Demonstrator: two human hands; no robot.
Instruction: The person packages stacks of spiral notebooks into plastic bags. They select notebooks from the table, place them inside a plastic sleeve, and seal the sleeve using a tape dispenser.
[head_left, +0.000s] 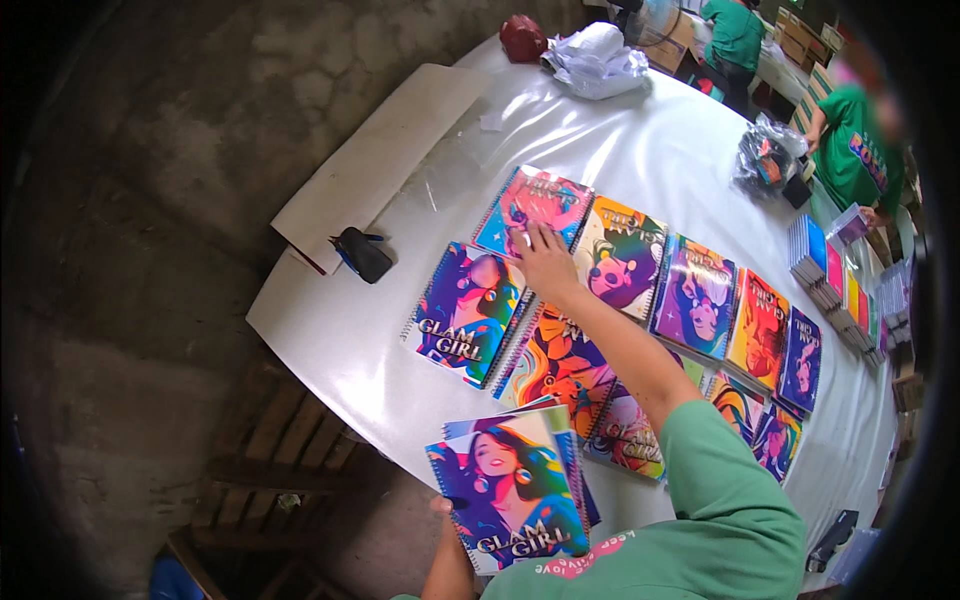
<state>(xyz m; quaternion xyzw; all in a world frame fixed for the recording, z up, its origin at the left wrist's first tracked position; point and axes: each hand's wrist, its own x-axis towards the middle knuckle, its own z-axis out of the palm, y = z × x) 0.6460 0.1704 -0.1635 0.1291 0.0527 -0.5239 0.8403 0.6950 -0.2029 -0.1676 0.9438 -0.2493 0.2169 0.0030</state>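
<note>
My left hand (443, 512) grips a small fanned stack of spiral notebooks (515, 490) by its left edge. The top cover shows a colourful illustrated woman. My right hand (546, 264) reaches across the table, its fingers spread on the lower part of a pink spiral notebook (540, 195) at the far end of the rows. Beside it lie a purple and multicoloured notebook (465, 315) and a yellow one (625, 225). An orange notebook (555, 365) is partly under my right forearm, which also hides some other covers.
More notebooks, purple (693, 295) and red-orange (760, 330), continue rightward. A black pouch (362, 256) sits near a cardboard sheet (385, 150) at the left edge. Stacked notebooks (815, 260), a plastic bag (768, 155) and a co-worker in green (850, 135) are at the right.
</note>
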